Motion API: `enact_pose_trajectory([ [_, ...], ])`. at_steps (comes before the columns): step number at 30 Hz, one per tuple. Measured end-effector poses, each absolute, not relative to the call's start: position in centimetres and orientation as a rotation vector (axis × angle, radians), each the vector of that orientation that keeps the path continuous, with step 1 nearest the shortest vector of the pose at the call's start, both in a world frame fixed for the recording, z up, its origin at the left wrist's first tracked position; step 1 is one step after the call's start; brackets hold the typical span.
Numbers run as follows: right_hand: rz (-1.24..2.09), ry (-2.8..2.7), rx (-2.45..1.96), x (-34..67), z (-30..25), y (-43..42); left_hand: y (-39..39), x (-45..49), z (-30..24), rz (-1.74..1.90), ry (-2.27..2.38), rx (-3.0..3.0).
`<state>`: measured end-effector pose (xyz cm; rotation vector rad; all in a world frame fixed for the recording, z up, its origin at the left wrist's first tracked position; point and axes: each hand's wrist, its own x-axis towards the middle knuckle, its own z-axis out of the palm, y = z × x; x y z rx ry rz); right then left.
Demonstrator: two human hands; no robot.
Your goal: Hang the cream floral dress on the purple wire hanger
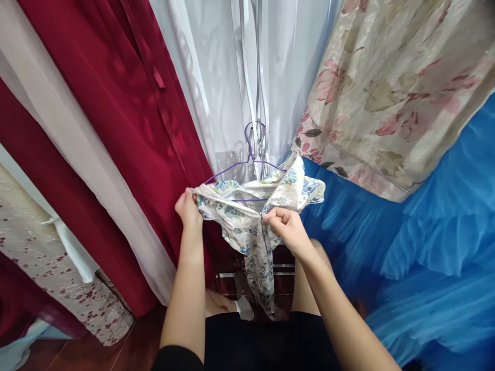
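Note:
A white dress with blue and yellow flowers (pixel 235 211) hangs on a purple wire hanger (pixel 235 164) in front of me. My left hand (pixel 188 207) grips its left shoulder edge, fingers closed on the cloth. At the middle of the neckline, my right hand (pixel 284 222) pinches the fabric between thumb and forefinger. The hanger's hook sits among white straps (pixel 253 67); what it hangs from is hard to make out. Below my hands the lower part of the dress falls in a narrow, bunched strip.
Dark red cloth (pixel 127 118) hangs close on the left, beside a pale pink panel (pixel 77 123). White fabric (pixel 209 56) hangs behind the dress. To the right are a floral garment (pixel 386 98) and blue ruffled tulle (pixel 425 247). Reddish floor tiles (pixel 104 353) show below.

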<state>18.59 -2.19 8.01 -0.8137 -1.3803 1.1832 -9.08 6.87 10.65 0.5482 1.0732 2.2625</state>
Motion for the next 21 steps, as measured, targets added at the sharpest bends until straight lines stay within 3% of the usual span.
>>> enact_pose_trajectory([
  [7, 1.189, -0.670, -0.753, 18.8, 4.2, -4.2, 1.1, -0.1, 0.8, 1.978, 0.993, 0.349],
  [11, 0.967, -0.277, -0.814, 21.6, 0.6, -3.9, -3.5, 5.9, -0.3, 1.908, 0.804, 0.500],
  [14, 0.831, -0.312, -0.912, 22.7, -1.5, -4.6, -6.1, 8.9, 0.9, 1.879, 0.687, 0.582],
  [21, 1.482, -0.991, -0.817, 19.4, -1.3, -8.3, -8.9, 10.4, 2.8, 1.670, 0.846, 1.028],
])
